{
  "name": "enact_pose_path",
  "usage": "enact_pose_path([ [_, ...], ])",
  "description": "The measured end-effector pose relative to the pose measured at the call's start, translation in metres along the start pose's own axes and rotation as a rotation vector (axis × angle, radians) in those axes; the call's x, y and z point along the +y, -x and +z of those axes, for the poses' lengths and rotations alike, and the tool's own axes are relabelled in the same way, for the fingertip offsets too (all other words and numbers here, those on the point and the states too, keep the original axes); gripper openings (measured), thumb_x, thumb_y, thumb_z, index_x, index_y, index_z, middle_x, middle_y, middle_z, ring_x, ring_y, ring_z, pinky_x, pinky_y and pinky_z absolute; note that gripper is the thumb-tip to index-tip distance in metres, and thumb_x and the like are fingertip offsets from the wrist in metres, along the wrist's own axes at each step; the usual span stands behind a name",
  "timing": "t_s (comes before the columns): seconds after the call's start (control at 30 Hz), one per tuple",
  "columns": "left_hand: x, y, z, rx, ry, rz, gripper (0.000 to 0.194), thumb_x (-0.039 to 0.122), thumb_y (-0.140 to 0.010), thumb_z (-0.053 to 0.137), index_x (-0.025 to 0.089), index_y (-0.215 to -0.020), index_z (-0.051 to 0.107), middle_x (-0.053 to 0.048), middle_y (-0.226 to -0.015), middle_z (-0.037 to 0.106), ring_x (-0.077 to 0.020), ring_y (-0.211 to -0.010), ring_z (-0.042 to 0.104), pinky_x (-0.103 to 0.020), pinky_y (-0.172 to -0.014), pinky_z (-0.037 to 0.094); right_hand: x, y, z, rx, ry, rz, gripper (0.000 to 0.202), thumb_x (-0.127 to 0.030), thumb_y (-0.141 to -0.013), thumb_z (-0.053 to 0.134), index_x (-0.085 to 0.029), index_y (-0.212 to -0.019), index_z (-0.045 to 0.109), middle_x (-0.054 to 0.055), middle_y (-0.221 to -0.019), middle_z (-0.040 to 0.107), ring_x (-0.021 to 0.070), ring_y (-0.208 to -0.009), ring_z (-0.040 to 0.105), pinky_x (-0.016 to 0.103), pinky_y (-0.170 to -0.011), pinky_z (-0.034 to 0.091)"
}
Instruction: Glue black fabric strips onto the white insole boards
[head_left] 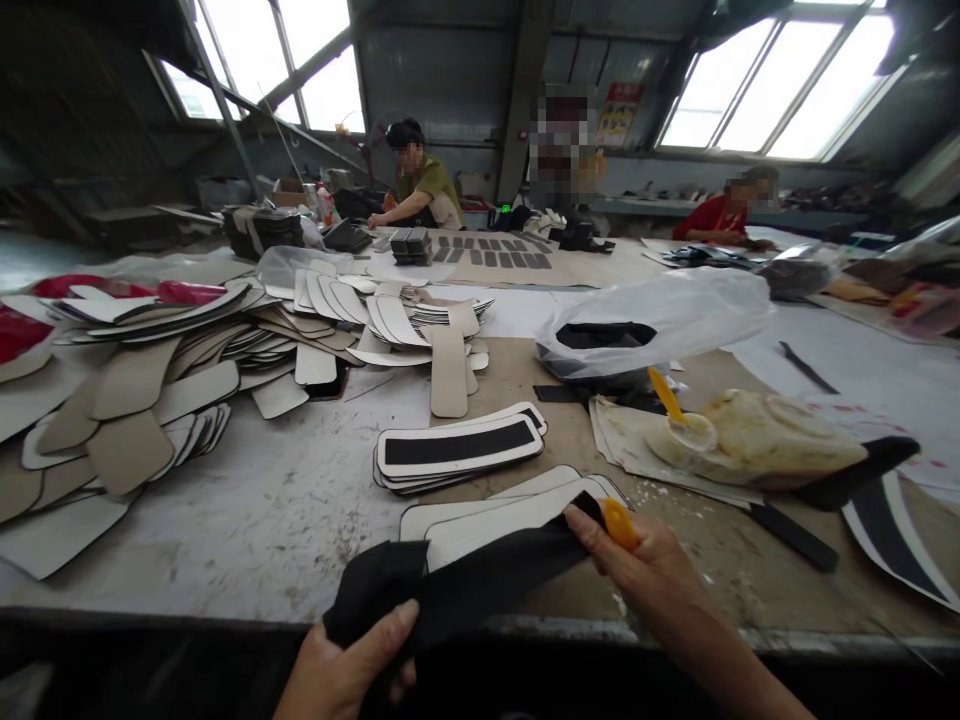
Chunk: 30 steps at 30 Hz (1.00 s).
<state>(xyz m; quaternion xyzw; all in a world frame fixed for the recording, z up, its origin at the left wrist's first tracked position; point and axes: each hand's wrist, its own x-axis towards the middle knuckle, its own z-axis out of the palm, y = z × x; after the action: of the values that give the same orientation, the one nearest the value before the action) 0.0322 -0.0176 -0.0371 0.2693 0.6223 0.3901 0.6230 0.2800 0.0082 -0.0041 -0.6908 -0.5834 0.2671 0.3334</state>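
A strip of black fabric (480, 590) is stretched between my two hands at the table's front edge. My left hand (356, 655) is closed on its bunched left end, thumb on top. My right hand (637, 565) pinches the upper right end and also holds a yellow-handled tool (620, 523), whose far end is hidden. Just beyond the fabric lie white curved panels (487, 500), partly covered by it. Behind them is a small stack of white panels with a black strip on top (459, 447).
Piles of beige and white panels (135, 375) cover the left side. A clear plastic bag (675, 310) lies beyond the panels. At right, a yellow stick stands in a cup (691, 432) beside a stained yellowish container (780, 435). People sit across the table.
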Motion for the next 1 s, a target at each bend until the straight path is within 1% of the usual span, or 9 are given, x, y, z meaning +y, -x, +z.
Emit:
enact_pose_path([
  [0.2,0.008,-0.012,0.014,0.18,-0.07,0.081,0.046,0.05,-0.051,0.073,0.011,-0.053,0.051,-0.001,-0.044,0.049,-0.0102,-0.042,0.043,-0.022,-0.047,0.034,0.015,-0.004,-0.011,-0.095,0.063,0.124,0.051,-0.065,-0.073,0.048,-0.016,-0.059,0.052,0.002,-0.051,0.047,0.0099,-0.047,0.04,0.022,-0.044,0.031],
  [0.3,0.013,-0.017,0.023,0.237,-0.19,0.141,0.04,0.047,-0.056,0.072,0.011,-0.055,0.054,-0.002,-0.047,0.051,-0.0121,-0.049,0.048,-0.024,-0.055,0.04,0.025,-0.009,-0.015,-0.111,0.148,0.089,0.048,-0.062,-0.076,0.045,-0.017,-0.064,0.055,0.002,-0.054,0.051,0.011,-0.049,0.045,0.022,-0.046,0.033],
  [0.37,0.012,-0.023,0.029,0.247,-0.196,0.184,0.036,0.041,-0.057,0.071,0.009,-0.071,0.062,-0.004,-0.06,0.06,-0.0165,-0.061,0.055,-0.026,-0.064,0.044,0.036,-0.013,-0.013,-0.014,0.287,-0.042,0.044,-0.059,-0.079,0.044,-0.018,-0.067,0.056,0.001,-0.057,0.055,0.0121,-0.051,0.05,0.022,-0.049,0.035],
  [0.43,0.009,-0.031,0.034,0.235,-0.209,0.185,0.045,0.04,-0.057,0.07,0.008,-0.088,0.064,-0.007,-0.078,0.065,-0.0209,-0.077,0.059,-0.028,-0.073,0.045,0.05,-0.018,-0.01,0.152,0.501,-0.247,0.039,-0.053,-0.082,0.044,-0.019,-0.068,0.056,0.0,-0.058,0.056,0.0131,-0.052,0.053,0.023,-0.051,0.035],
  [0.5,0.003,-0.039,0.037,0.235,-0.284,0.187,0.05,0.044,-0.057,0.068,0.007,-0.09,0.064,-0.011,-0.086,0.065,-0.0238,-0.085,0.059,-0.031,-0.08,0.044,0.064,-0.022,-0.005,0.289,0.699,-0.446,0.029,-0.045,-0.084,0.046,-0.02,-0.071,0.055,-0.001,-0.059,0.056,0.0133,-0.051,0.054,0.024,-0.049,0.032],
  [0.6,-0.006,-0.048,0.039,0.279,-0.422,0.177,0.055,0.051,-0.057,0.066,0.005,-0.087,0.063,-0.015,-0.086,0.064,-0.0273,-0.086,0.059,-0.034,-0.083,0.042,0.077,-0.025,0.001,0.339,0.86,-0.595,0.01,-0.03,-0.081,0.049,-0.021,-0.077,0.053,-0.002,-0.062,0.055,0.0134,-0.053,0.054,0.024,-0.048,0.03],
  [0.8,-0.007,-0.05,0.042,0.337,-0.614,0.01,0.061,0.057,-0.057,0.063,0.001,-0.08,0.062,-0.021,-0.08,0.062,-0.035,-0.086,0.057,-0.039,-0.076,0.042,0.083,-0.028,0.006,0.253,0.913,-0.53,0.007,-0.02,-0.073,0.055,-0.021,-0.077,0.049,-0.002,-0.063,0.055,0.0145,-0.055,0.054,0.024,-0.049,0.03],
  [0.9,-0.004,-0.049,0.042,0.37,-0.497,0.076,0.059,0.048,-0.056,0.068,0.003,-0.093,0.062,-0.012,-0.07,0.062,-0.0294,-0.076,0.06,-0.035,-0.071,0.044,0.088,-0.03,0.007,0.229,0.893,-0.535,0.009,-0.02,-0.073,0.056,-0.021,-0.079,0.049,-0.002,-0.065,0.055,0.0142,-0.056,0.055,0.024,-0.05,0.031],
  [1.0,-0.003,-0.048,0.042,0.32,-0.307,0.154,0.06,0.043,-0.055,0.072,0.006,-0.1,0.06,-0.009,-0.082,0.066,-0.0263,-0.083,0.061,-0.032,-0.077,0.046,0.093,-0.033,0.009,0.23,0.886,-0.539,0.008,-0.02,-0.074,0.055,-0.02,-0.08,0.049,-0.002,-0.064,0.055,0.0138,-0.056,0.055,0.024,-0.05,0.032],
])
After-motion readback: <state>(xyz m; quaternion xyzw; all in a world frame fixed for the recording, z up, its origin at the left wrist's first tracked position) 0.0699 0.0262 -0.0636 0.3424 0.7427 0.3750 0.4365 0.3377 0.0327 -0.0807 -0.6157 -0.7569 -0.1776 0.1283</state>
